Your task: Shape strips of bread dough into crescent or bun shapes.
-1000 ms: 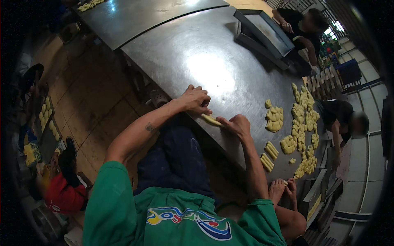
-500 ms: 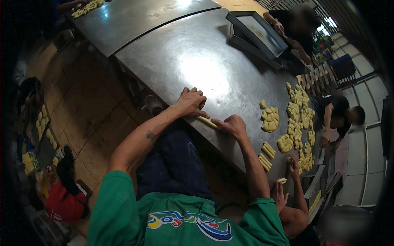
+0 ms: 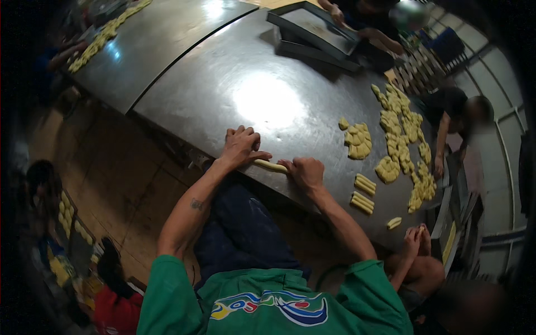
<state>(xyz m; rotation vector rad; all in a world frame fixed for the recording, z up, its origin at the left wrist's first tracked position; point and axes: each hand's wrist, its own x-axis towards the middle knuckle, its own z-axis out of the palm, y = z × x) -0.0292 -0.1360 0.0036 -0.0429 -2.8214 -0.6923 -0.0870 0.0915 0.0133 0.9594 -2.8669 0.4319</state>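
Note:
A thin rope of pale yellow dough (image 3: pixel 271 166) lies near the front edge of the steel table, bent slightly between my hands. My left hand (image 3: pixel 243 147) has its fingers curled, with the thumb at the rope's left end. At the other end, my right hand (image 3: pixel 307 173) is closed, its thumb and fingertips on the dough. To the right, two small groups of dough sticks (image 3: pixel 364 192) lie side by side. Beyond them sit a round cluster of cut dough pieces (image 3: pixel 358 140) and a smaller dough clump (image 3: pixel 387 169).
Many dough pieces (image 3: pixel 399 131) spread along the table's right side. Stacked metal trays (image 3: pixel 318 33) stand at the far edge by a co-worker. At lower right, another person's hands (image 3: pixel 416 240) work near a small shaped dough piece (image 3: pixel 394 223). More dough (image 3: pixel 103 38) lies far left.
The view has shifted. The dough rope looks a little longer and more bent between my hands. The co-worker's hands at lower right have moved off a dough piece, which now lies on the table.

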